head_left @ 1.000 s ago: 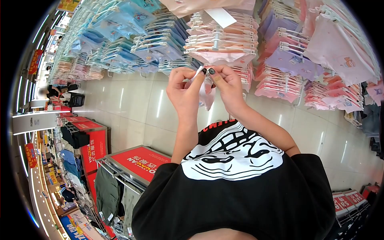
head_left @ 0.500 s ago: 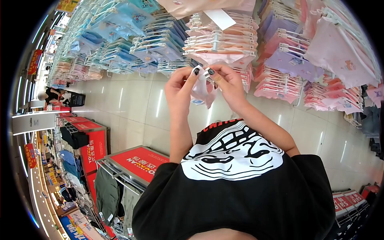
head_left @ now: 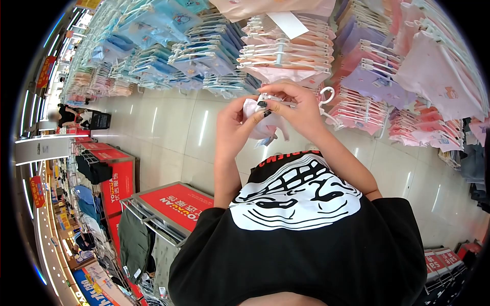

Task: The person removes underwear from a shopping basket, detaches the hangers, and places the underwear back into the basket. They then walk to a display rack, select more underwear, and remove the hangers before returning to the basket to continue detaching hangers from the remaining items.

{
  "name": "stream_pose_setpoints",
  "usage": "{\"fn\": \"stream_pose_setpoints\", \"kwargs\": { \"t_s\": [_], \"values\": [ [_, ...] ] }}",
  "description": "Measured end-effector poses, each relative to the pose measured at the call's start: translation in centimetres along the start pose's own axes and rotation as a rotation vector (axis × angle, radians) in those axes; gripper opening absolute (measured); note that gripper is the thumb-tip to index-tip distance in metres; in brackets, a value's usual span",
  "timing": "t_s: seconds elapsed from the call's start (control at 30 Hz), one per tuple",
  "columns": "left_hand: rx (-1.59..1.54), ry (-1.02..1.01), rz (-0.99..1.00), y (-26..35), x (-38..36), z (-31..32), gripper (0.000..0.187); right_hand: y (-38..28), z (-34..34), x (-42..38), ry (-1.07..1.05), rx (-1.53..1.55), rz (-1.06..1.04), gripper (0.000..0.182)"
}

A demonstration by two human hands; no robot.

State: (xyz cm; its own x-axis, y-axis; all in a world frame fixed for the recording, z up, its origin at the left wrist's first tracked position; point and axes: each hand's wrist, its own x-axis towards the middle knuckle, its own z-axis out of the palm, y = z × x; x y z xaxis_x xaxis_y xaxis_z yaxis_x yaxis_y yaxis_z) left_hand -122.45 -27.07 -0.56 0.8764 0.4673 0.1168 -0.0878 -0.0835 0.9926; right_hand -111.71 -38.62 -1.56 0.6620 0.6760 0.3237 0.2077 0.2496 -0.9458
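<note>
Pale pink underpants (head_left: 275, 124) hang bunched between my two hands in front of my chest. My left hand (head_left: 236, 118) is closed, its thumb and fingers pinching the fabric. My right hand (head_left: 301, 105) is closed around a small white hanger (head_left: 327, 96), whose hook and one clip end stick out past the hand on the right. The fingertips of both hands, with dark painted nails, meet at the garment's upper edge and hide part of the hanger there.
Ahead, racks carry rows of pink underpants (head_left: 286, 53), blue ones (head_left: 204, 56) and lilac ones (head_left: 377, 84) on white hangers. A red-topped clothes stand (head_left: 176, 201) is at my lower left. A person (head_left: 66, 116) stands far left near a black basket (head_left: 100, 120). Tiled floor (head_left: 178, 137) lies below.
The white hanger's hook and clip end now show to the right of my right hand. My fingers have shifted on the underpants, and my right hand has turned over their upper edge.
</note>
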Motion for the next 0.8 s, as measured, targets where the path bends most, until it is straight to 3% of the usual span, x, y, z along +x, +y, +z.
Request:
{"fn": "stream_pose_setpoints", "kwargs": {
  "t_s": [0.1,0.2,0.3,0.4,0.5,0.53,0.63,0.67,0.77,0.8],
  "values": [
    [0.189,0.063,0.053,-0.9,-0.1,-0.8,0.016,-0.6,-0.1,0.0,0.009,-0.243,-0.153,0.029],
    [0.215,0.219,0.151,-0.6,-0.2,-1.2,0.014,-1.5,-0.3,-0.2,0.175,-0.563,-0.428,0.023],
    [0.108,0.280,0.251,0.8,-0.3,-1.6,0.012,-1.5,-0.2,-2.0,0.121,-0.430,-0.590,0.009],
    [0.014,0.349,0.301,2.3,-0.6,-2.0,0.012,0.5,1.1,-4.3,-0.222,-0.397,-0.444,0.011],
    [-0.048,0.408,0.343,2.9,-1.0,-2.7,0.012,3.4,0.6,-5.4,-0.436,-0.473,-0.106,0.019],
    [-0.054,0.421,0.364,3.2,-1.0,-2.9,0.012,4.9,0.1,-5.6,-0.534,-0.494,0.094,0.020],
    [-0.040,0.437,0.414,3.6,-1.2,-3.4,0.011,6.9,-0.9,-6.0,-0.455,-0.379,0.215,0.032],
    [-0.043,0.446,0.420,3.6,-1.2,-3.5,0.011,7.2,-0.8,-6.1,-0.457,-0.347,0.239,0.051],
    [-0.049,0.426,0.437,3.3,-1.5,-3.8,0.012,6.5,0.7,-4.8,-0.372,-0.365,-0.125,0.057],
    [-0.050,0.411,0.448,3.3,-1.5,-3.8,0.012,6.2,1.0,-4.6,-0.379,-0.321,-0.064,0.054]
  ]
}}
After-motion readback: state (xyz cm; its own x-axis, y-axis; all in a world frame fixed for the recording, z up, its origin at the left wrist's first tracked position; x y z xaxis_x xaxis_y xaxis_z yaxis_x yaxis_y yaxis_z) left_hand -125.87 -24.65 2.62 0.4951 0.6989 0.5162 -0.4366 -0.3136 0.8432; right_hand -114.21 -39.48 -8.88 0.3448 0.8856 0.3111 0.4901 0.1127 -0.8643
